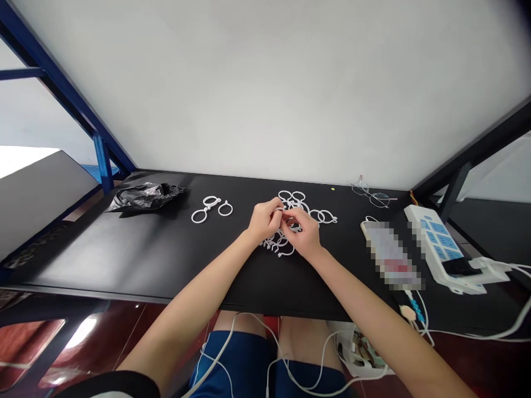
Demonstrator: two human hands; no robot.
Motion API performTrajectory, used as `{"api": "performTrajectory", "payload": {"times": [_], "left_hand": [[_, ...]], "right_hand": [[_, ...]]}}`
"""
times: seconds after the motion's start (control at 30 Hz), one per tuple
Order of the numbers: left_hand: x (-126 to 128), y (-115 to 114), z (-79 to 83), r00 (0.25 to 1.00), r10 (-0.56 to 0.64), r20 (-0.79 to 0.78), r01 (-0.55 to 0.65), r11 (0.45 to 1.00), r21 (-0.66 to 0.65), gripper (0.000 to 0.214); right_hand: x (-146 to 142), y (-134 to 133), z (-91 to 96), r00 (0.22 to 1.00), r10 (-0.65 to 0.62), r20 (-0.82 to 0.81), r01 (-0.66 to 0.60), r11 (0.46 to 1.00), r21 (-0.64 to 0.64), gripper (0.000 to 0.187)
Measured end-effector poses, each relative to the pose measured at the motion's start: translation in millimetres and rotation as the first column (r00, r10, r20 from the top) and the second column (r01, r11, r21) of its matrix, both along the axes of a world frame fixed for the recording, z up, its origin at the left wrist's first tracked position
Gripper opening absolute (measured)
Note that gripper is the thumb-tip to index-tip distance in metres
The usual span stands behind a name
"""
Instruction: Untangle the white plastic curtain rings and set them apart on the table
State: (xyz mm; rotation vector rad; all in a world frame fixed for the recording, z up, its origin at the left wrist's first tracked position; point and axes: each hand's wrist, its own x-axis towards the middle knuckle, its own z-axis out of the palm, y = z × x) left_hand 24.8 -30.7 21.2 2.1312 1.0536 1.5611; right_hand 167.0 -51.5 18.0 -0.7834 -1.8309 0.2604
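Observation:
Both hands meet over a pile of white plastic rings [298, 205] on the black table [145, 254]. My left hand [265, 220] is closed in a pinch on a white ring at its fingertips. My right hand [305, 232] is curled, its fingers pinching the same ring from the other side. More rings lie under and beyond the hands. A small separate group of white rings [211, 208] lies to the left of the hands.
A crumpled black plastic bag [145, 196] sits at the far left. Eyeglasses [371, 194] lie at the back right. A blurred phone [390, 255] and a white power strip [442, 249] with cables are at the right. White cables hang over my lap.

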Motion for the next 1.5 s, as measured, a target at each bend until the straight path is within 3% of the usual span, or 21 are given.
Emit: {"api": "performTrajectory", "payload": {"times": [0.3,0.67,0.9,1.27,1.5], "left_hand": [[6.6,-2.0,2.5,0.996,0.015,0.086,-0.017,1.0,0.026,0.007],[14.6,-6.7,3.6,0.994,-0.046,0.103,0.04,0.997,0.06,0.005],[13.8,-8.7,5.9,0.996,-0.017,0.084,0.009,0.995,0.099,0.01],[10.7,-8.8,4.6,0.999,-0.012,0.048,0.005,0.991,0.136,0.014],[9.0,-7.3,4.8,0.996,0.046,0.078,-0.052,0.995,0.08,0.017]], "right_hand": [[-0.7,5.2,-0.1,0.997,-0.066,0.032,0.062,0.992,0.106,0.023],[3.2,7.5,0.6,0.969,-0.245,-0.038,0.248,0.956,0.157,0.009],[1.7,4.6,2.1,0.979,-0.179,-0.094,0.189,0.976,0.106,0.006],[0.0,1.6,4.2,0.974,-0.196,-0.115,0.206,0.975,0.079,0.01],[-0.5,0.6,4.4,0.98,-0.17,-0.101,0.178,0.981,0.074,0.008]]}}
